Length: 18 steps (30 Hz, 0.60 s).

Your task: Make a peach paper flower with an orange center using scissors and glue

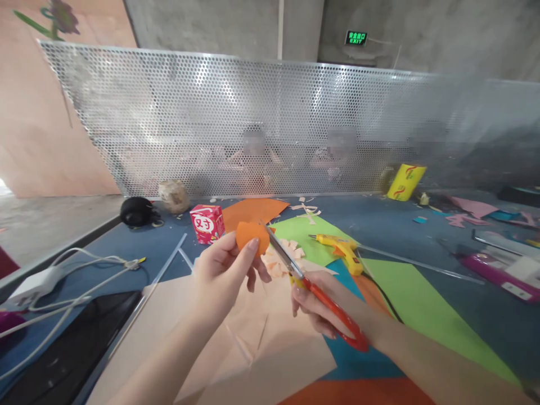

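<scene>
My left hand (219, 270) holds up a small rounded piece of orange paper (252, 235) between thumb and fingers. My right hand (324, 306) grips red-handled scissors (314, 292), and their metal blades point up and left to the edge of the orange piece. Both hands hover above sheets of peach paper (236, 349), with a heap of small peach paper scraps (280, 256) just behind the scissors.
A yellow glue gun (340, 247) lies on green paper (422, 304). A red carton (207, 223), an orange sheet (253, 209) and a black object (135, 211) sit further back. White cables and a charger (34, 284) lie left. A perforated metal screen (261, 118) stands behind, with people beyond it.
</scene>
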{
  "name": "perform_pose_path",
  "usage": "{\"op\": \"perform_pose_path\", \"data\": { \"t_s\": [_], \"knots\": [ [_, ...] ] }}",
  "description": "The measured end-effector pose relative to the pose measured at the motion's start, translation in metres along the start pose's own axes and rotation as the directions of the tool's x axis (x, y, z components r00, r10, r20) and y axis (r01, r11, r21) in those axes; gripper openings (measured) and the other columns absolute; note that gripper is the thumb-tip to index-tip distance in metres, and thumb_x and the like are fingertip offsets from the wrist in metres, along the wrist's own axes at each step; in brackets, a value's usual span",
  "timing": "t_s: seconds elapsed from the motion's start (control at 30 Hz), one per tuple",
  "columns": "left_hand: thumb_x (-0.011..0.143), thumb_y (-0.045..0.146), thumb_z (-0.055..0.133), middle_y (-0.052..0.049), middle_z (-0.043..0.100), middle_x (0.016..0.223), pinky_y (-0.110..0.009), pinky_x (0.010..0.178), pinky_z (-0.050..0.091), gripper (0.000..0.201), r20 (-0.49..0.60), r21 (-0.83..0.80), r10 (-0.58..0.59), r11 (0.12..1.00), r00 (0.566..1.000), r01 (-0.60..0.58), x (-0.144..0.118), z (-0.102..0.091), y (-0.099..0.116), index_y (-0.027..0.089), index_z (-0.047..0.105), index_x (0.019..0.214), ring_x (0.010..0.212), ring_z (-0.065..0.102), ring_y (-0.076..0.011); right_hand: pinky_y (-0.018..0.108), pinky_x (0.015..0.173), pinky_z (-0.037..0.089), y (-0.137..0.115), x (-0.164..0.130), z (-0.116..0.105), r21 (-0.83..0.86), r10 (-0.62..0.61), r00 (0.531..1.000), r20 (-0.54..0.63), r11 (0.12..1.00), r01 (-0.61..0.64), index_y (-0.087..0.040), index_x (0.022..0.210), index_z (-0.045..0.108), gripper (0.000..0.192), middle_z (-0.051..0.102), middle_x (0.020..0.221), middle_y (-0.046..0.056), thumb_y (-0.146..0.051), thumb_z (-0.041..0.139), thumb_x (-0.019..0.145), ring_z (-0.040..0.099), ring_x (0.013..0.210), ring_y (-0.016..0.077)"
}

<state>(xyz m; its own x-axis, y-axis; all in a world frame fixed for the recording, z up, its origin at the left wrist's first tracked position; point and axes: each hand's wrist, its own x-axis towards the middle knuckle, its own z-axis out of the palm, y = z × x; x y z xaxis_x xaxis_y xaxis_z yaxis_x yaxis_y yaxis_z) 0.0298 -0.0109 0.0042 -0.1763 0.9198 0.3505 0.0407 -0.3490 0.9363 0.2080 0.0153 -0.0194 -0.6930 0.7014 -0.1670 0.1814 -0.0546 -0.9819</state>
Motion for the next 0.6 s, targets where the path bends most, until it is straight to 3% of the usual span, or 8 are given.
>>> {"op": "perform_pose_path", "data": {
  "t_s": [0.37, 0.6],
  "knots": [
    [0.078, 0.031, 0.060, 0.002, 0.060, 0.051, -0.019, 0.033, 0.040, 0.020, -0.183, -0.077, 0.050, 0.995, 0.982, -0.065, 0.0075, -0.0066, -0.0005, 0.017, 0.052, 0.066, 0.043, 0.060, -0.0137, 0.012, 0.028, 0.026, 0.0031, -0.0007, -0.0012, -0.026, 0.027, 0.999, 0.026, 0.999, -0.026, -0.017, 0.067, 0.046, 0.040, 0.034, 0.035, -0.012, -0.052, 0.060, 0.076, 0.033, 0.027, 0.0028],
    [0.077, 0.029, 0.063, 0.001, 0.061, 0.053, -0.019, 0.033, 0.041, 0.016, -0.051, -0.021, 0.014, 1.000, 0.999, -0.015, 0.0054, -0.0020, -0.0007, 0.016, 0.055, 0.072, 0.042, 0.058, -0.0116, 0.013, 0.031, 0.027, 0.0041, 0.0001, -0.0012, -0.019, -0.024, 1.000, -0.002, 1.000, 0.024, -0.016, 0.070, 0.046, 0.039, 0.034, 0.043, -0.011, -0.052, 0.060, 0.077, 0.035, 0.031, 0.0024]
  ]
}}
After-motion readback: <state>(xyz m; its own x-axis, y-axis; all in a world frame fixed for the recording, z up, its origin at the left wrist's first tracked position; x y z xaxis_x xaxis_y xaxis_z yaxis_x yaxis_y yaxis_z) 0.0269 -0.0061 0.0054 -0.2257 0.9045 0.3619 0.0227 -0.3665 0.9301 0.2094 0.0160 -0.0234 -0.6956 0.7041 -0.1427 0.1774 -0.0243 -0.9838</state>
